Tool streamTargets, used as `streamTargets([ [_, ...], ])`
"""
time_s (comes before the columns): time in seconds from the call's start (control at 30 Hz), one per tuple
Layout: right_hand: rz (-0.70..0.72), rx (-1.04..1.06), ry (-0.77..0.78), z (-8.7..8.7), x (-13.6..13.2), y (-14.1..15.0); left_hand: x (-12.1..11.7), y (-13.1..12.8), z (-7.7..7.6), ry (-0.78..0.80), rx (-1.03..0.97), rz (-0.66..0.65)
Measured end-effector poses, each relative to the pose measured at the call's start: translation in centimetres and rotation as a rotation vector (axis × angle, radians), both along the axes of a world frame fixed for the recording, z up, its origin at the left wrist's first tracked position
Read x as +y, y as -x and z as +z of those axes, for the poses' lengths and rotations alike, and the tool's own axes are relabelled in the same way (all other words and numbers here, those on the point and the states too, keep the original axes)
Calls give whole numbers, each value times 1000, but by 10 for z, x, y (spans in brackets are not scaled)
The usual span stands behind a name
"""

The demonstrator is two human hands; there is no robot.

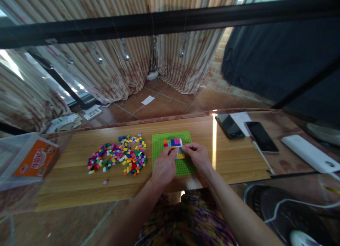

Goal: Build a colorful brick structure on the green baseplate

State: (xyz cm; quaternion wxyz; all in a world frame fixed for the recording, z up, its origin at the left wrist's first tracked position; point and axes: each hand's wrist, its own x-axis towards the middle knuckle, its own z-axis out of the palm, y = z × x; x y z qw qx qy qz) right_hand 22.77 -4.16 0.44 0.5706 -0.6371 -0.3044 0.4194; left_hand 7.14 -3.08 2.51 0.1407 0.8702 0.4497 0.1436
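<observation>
A green studded baseplate (157,139) lies on the wooden board, with a patch of coloured toy bricks (174,142) in red, blue, purple, white and yellow on its middle. Over the left part of this patch is my left hand (165,164), its thumb and forefinger closed at the bricks. My right hand (197,156) comes in from the right, finger and thumb pinched at the patch's right edge. What either pinch holds is too small to make out. Loose small bricks (130,155) of many colours are heaped left of the baseplate.
A clear plastic box (18,146) with an orange label stands at the far left. One pink brick (105,182) lies apart near the front. Two dark phones (230,126), a paper sheet and a white device (309,152) lie at the right. A black bar (170,21) crosses beyond the board.
</observation>
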Motion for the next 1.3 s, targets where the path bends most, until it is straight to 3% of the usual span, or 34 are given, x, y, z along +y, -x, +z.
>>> streamTargets([
  [0.27, -11, 22, -13, -1, 0, 2, 0, 1, -3, 2, -88, 10],
  [0.73, -6, 3, 44, 7, 2, 1, -3, -3, -10, -116, 26, 17],
  [1.03, 11, 8, 38, 2, 3, -1, -6, -5, -10, -123, 82, 11],
  [1.17, 25, -56, 15, -1, 4, -1, -3, -3, -8, -58, -65, 22],
  [1.3, 39, -72, -31, -2, 1, -4, -1, 7, -7, 99, -426, 109],
])
